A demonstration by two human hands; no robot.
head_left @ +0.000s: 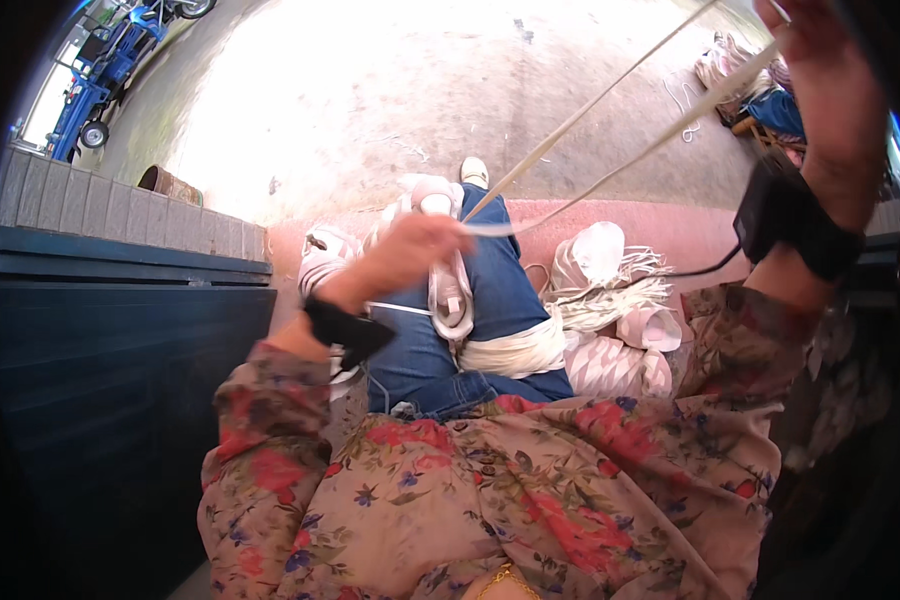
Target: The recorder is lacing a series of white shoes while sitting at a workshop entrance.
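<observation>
My right hand point(832, 95) is raised at the upper right, fingers closed on a stretched cream shoelace point(660, 138). The lace runs in two strands down to my left hand point(410, 255), which is closed on it above my lap. Beneath the left hand a white and pink sneaker point(452, 300) rests between my thighs, its upper end partly hidden by that hand. A bundle of cream laces point(515, 350) lies across my right thigh. Fingertips of both hands are somewhat blurred.
More white and pink shoes point(322, 258) sit left of my legs. On the right are a heap of cream laces point(610, 295) and more shoes point(615, 368). A dark blue door panel point(130, 400) stands at left; a shoe pile point(735, 75) lies far right.
</observation>
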